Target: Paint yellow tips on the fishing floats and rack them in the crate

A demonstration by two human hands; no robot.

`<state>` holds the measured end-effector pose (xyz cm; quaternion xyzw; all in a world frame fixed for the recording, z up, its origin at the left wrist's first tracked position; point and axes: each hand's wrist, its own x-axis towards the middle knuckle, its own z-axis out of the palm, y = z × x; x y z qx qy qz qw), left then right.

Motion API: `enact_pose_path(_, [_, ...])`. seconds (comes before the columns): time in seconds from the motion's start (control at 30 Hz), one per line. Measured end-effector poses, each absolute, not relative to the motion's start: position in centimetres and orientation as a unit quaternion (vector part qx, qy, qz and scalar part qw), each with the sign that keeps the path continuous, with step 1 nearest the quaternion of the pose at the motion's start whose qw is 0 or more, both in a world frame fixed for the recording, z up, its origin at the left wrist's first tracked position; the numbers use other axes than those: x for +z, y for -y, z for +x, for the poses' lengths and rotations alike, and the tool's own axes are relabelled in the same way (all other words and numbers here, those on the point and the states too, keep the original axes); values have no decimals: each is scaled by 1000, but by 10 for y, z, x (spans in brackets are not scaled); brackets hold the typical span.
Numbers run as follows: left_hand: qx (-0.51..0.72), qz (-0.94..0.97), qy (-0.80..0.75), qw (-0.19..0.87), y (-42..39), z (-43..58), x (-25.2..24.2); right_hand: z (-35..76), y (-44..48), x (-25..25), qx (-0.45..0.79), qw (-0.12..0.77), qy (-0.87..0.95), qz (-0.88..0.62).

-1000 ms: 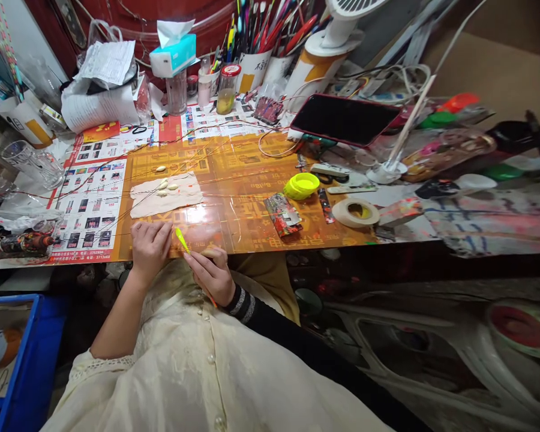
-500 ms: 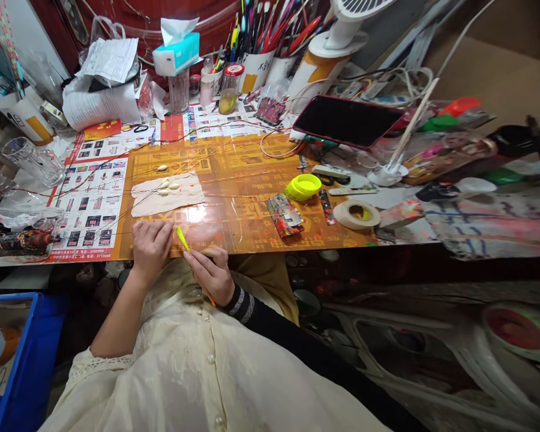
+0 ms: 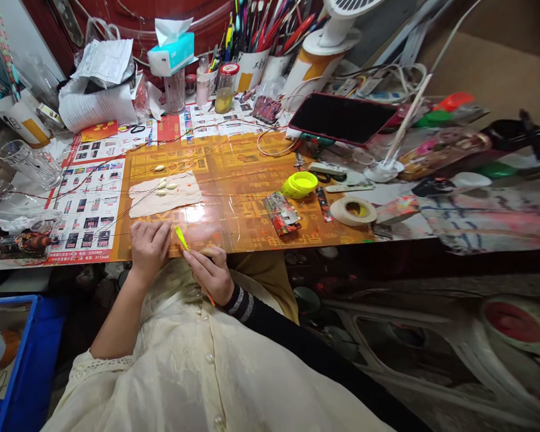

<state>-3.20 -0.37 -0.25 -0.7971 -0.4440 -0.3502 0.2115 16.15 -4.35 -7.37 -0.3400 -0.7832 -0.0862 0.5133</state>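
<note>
My right hand [image 3: 212, 275] is closed around a slim paintbrush [image 3: 180, 237]. Its bright yellow tip points up and left, and its orange end sticks out below the hand. Just left of that tip is my left hand [image 3: 150, 249], back upward at the table's front edge. Its fingers are curled together, hiding whatever they may hold. A thin dark line runs out to the left beside it. Behind the hands, several small cream oval pieces [image 3: 166, 186] with thin dark stems lie on and near a pale cloth [image 3: 137, 205].
Right of the cloth are a yellow pot [image 3: 299, 187], a paint-stained card [image 3: 279, 217] and a tape roll [image 3: 342, 217]. A phone [image 3: 342, 119] leans behind them. Jars, a tissue box [image 3: 173, 57] and cups of brushes line the back. A blue crate [image 3: 29, 354] stands below left.
The whole view has shifted slightly, so the table things appear a little farther left. Both hands and the brush stay in nearly the same pose.
</note>
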Motion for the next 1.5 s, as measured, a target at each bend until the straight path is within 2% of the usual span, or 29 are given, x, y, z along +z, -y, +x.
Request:
enact_pose_path(0.57, [-352, -793, 464, 181, 2, -35, -3, 180, 46, -73, -78, 556, 770, -303])
enact_pose_path(0.83, [-363, -794, 437, 218, -3, -35, 0, 206, 45, -71, -94, 574, 738, -343])
enact_pose_path(1.5, [-368, -796, 430, 216, -5, -47, 2, 218, 40, -71, -81, 622, 713, -312])
